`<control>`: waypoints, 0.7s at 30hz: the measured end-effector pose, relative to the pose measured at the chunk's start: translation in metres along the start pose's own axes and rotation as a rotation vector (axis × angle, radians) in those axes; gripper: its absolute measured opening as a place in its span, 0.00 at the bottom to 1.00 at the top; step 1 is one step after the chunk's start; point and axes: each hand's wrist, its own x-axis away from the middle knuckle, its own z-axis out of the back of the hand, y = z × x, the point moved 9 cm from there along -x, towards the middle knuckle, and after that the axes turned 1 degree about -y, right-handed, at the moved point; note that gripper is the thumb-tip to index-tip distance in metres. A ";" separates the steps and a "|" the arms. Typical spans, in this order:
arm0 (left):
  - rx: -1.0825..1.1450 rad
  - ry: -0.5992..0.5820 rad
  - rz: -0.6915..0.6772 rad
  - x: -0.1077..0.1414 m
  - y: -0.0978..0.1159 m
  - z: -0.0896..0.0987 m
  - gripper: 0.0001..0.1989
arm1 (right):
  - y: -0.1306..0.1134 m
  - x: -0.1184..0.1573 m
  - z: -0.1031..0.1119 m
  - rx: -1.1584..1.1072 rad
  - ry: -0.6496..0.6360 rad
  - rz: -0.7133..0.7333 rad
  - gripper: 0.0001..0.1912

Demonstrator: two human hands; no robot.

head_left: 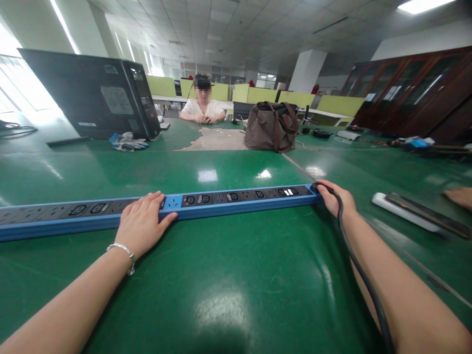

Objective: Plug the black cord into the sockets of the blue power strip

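Note:
A long blue power strip (236, 200) with black sockets lies across the green table (236, 260), running out of view at the left. My left hand (145, 221) rests over its top, thumb along the near edge, fingers reaching to the far side. At the strip's right end, my right hand (336, 197) is closed round the end where a black cable (354, 253) comes out. This cable runs back over my right forearm to the bottom edge. Part of the right fingers is hidden behind the hand.
A black computer case (88, 93) stands at the back left, with gloves (128, 141) before it. A brown bag (273, 127) is at the back centre. A white bar and a dark phone-like object (427, 211) lie right, near another person's hand (459, 196). Someone (202, 108) sits opposite.

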 end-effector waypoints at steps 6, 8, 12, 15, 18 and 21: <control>0.015 -0.008 -0.006 0.000 0.001 -0.001 0.33 | -0.006 0.009 0.001 0.044 0.017 0.030 0.21; 0.021 -0.005 -0.009 0.000 0.001 -0.001 0.33 | -0.008 0.012 0.001 0.061 0.011 0.053 0.22; 0.020 0.000 -0.005 0.000 0.001 0.000 0.32 | -0.006 0.010 0.001 0.072 0.004 0.042 0.22; 0.019 0.000 -0.001 0.001 0.001 0.001 0.32 | 0.000 0.006 -0.001 0.031 0.014 -0.016 0.20; 0.019 -0.008 -0.004 0.000 0.001 0.000 0.32 | 0.003 0.007 0.000 0.005 0.051 -0.035 0.20; 0.012 -0.009 -0.007 0.000 0.001 0.000 0.32 | 0.002 0.010 -0.001 0.016 0.053 -0.006 0.22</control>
